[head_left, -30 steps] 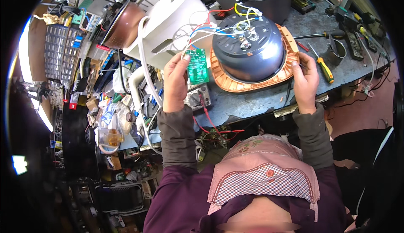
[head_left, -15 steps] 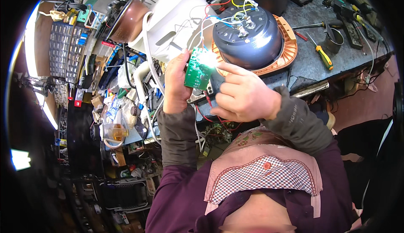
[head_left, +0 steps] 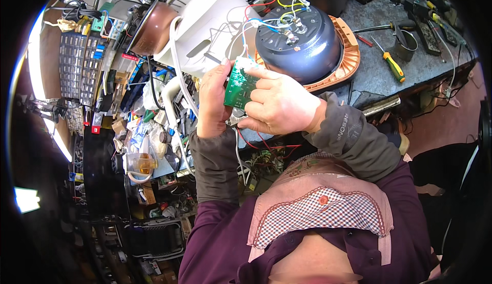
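My left hand (head_left: 211, 99) is closed on a green circuit board (head_left: 238, 90) and holds it tilted up above the bench's near edge. Its thumb lies along the board's left side. My right hand (head_left: 284, 102) reaches in from the right, index finger stretched onto the board's upper part, the other fingers loosely bent; I see nothing held in it. Thin wires run from the board's top toward a dark, upturned round pot body (head_left: 300, 45) in an orange-brown rim (head_left: 352, 53). Red, yellow, blue and white wires cross its underside.
Behind the board lies a white cylindrical housing (head_left: 207, 25) with a slot. A yellow-handled screwdriver (head_left: 394, 68) and a metal cup (head_left: 406, 48) are on the bench's right. Cluttered tools and parts fill the left, by a brown bowl (head_left: 154, 27). Red leads (head_left: 282, 146) hang below my hands.
My right hand has moved left and closer, its index finger now over the board's upper part and its other fingers covering the lower right edge. The left hand holds the board nearly still.
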Demonstrator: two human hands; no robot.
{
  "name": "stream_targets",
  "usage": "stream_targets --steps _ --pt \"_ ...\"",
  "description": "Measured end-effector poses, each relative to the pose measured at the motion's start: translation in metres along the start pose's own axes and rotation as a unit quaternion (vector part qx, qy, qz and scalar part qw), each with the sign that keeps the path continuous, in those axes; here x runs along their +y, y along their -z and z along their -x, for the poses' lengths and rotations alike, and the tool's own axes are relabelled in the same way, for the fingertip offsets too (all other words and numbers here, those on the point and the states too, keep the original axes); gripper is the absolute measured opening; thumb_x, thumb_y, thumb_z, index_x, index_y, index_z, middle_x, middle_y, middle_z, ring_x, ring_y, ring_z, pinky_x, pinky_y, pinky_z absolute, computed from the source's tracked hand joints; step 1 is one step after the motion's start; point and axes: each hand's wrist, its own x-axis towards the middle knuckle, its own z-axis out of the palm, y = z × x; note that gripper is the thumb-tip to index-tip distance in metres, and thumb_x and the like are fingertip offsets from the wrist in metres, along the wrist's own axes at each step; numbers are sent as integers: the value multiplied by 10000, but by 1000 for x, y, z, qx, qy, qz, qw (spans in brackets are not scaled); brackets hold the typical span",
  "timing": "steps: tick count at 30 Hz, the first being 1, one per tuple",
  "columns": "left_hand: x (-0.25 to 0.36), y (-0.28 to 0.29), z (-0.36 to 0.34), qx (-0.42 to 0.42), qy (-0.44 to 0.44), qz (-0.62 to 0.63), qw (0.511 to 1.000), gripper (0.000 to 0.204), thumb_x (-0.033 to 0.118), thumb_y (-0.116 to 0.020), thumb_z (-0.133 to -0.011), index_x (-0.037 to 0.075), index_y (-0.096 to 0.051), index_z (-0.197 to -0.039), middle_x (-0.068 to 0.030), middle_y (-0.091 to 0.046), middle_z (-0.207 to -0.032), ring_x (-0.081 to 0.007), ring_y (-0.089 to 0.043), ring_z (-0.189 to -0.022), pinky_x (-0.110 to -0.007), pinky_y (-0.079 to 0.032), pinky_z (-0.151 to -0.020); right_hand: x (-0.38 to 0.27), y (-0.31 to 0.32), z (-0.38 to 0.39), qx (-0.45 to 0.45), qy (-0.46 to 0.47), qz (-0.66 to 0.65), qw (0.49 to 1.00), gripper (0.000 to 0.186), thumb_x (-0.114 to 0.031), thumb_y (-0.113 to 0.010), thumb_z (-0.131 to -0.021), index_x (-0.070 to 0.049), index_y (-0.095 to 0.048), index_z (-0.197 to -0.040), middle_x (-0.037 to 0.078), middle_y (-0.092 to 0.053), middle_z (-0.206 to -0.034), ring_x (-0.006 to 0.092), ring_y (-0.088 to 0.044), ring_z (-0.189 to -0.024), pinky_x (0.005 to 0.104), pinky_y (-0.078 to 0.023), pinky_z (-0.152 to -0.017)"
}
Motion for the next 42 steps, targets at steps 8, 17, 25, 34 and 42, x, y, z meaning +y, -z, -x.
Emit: stream_targets --steps 8,17,25,34,42 --pt "2 -4 3 -6 -14 -16 1000 355 241 -540 -1125 -57 -722 -1191 -87 -748 -1002 -128 -699 -821 -284 -564 -739 2 -2 -1 12 6 -7 1000 340 -325 -780 -893 -112 -635 -671 67 -607 -628 276 -658 -660 457 -497 -1086" --pt "-3 -4 2 -1 -42 -33 999 368 240 -511 -1128 -62 -713 -1187 -115 -752 -1053 -159 -718 -882 -312 -584 -798 1 -2 -1 14 -2 -20 1000 338 -315 -787 -882 -99 -636 -670 80 -610 -629 289 -660 -664 452 -517 -1061" --pt "-3 -8 4 -17 -86 -101 991 362 216 -477 -1137 -51 -721 -1150 -129 -761 -1057 -193 -742 -925 -339 -596 -823 -1 -2 1 4 -28 -15 999 332 -334 -783 -891 -106 -647 -692 78 -628 -664 298 -663 -711 433 -552 -912" --pt "-4 -5 0 -24 -35 -30 999 422 267 -448 -1148 -51 -726 -1163 -135 -770 -1073 -212 -749 -927 -353 -595 -851 0 -2 2 2 -30 -10 1000 335 -342 -771 -910 -115 -648 -698 73 -614 -658 284 -648 -701 423 -541 -801" --pt "-8 -8 -2 -35 -39 -5 999 448 308 -447 -1151 -54 -707 -1193 -149 -766 -1090 -216 -749 -943 -349 -595 -875 -4 -7 6 30 -29 -13 999 321 -331 -778 -904 -124 -644 -698 66 -602 -671 289 -638 -692 425 -541 -798"
